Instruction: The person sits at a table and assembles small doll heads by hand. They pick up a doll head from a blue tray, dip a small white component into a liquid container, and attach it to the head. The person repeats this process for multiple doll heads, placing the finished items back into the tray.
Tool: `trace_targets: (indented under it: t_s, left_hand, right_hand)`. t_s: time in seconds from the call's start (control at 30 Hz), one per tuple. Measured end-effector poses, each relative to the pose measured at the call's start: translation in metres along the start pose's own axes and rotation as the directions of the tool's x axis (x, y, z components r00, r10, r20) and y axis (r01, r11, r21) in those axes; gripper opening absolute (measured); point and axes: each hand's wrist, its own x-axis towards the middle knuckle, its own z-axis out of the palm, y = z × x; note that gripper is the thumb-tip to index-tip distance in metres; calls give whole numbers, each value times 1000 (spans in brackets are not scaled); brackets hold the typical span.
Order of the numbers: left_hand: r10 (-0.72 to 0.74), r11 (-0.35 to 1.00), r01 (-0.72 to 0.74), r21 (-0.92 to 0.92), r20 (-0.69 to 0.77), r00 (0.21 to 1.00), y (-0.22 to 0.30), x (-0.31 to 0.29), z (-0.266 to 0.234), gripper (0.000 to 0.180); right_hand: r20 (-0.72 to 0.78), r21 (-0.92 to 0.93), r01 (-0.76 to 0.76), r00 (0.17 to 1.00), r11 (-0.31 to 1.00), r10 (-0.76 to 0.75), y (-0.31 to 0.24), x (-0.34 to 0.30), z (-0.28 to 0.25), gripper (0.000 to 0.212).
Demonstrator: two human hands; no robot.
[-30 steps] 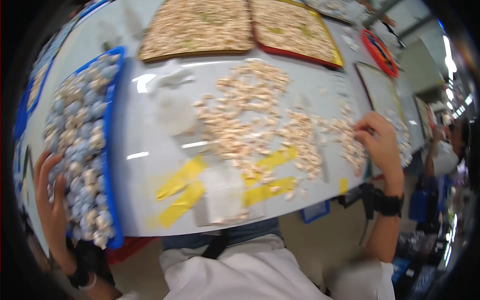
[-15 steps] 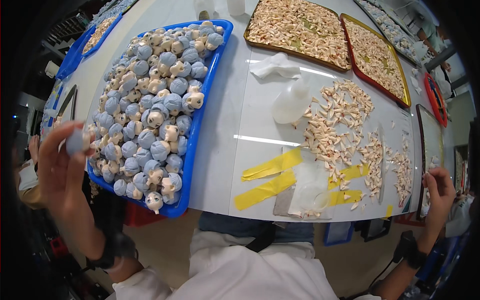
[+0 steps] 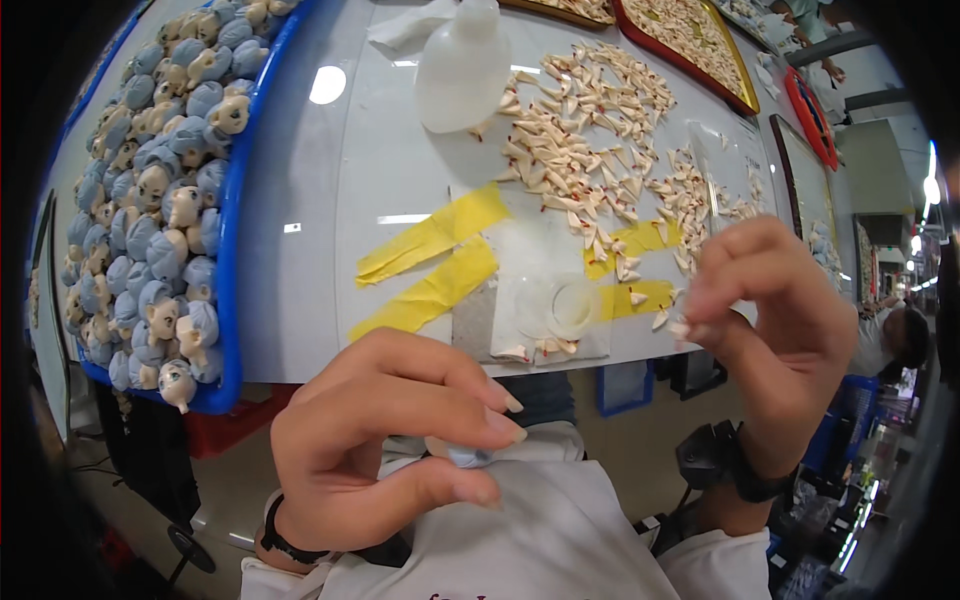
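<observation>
My left hand [image 3: 375, 440], in front of my body just off the table's near edge, is closed on a small doll head [image 3: 466, 457]. The fingers cover most of it; a bit of its blue hair shows between thumb and fingertips. To the right, my right hand [image 3: 775, 325] hovers over the table's near edge with thumb and fingers pinched. Something tiny and pale is at its fingertips, too small to name. Beyond that hand lie loose cream pointed pieces with red ends [image 3: 590, 140]. A round clear dish [image 3: 573, 308] sits between the hands, on the table.
A blue tray [image 3: 232, 250] heaped with blue-haired doll heads stands at left. Yellow tape strips [image 3: 430, 275] cross the tabletop. A translucent bottle [image 3: 460, 75] stands by a white tissue [image 3: 410, 25]. At the far right is a red-and-gold tray [image 3: 690, 50] of cream pieces.
My left hand has come from beside the blue tray to in front of my body, carrying the doll head. My right hand has moved inward, leftward. The whole view has shifted.
</observation>
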Motion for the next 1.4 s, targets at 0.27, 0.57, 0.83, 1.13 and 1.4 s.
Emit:
trace_targets:
  t_s: [0.27,0.57,0.83,1.13,1.4]
  left_hand:
    - [-207,966,181,-183,-135,969,5,-3,13,33]
    - [-13,998,9,-65,-73,997,-3,-6,-3,36]
    - [-57,994,37,-100,-208,977,1,-4,15,28]
    - [-27,1000,27,11,-47,999,6,-1,23,25]
    - [106,994,-107,37,11,994,0,-2,19,33]
  right_hand:
    - [262,-507,299,947,808,-187,-18,24,21,16]
    - [173,-379,251,965,891,-198,-26,16,27,17]
    - [-30,125,32,999,992,-29,-25,-30,41,13]
    - [148,141,-104,985,984,83,-30,-38,20,14]
    - [38,97,-7,999,995,3,-32,-45,39,18]
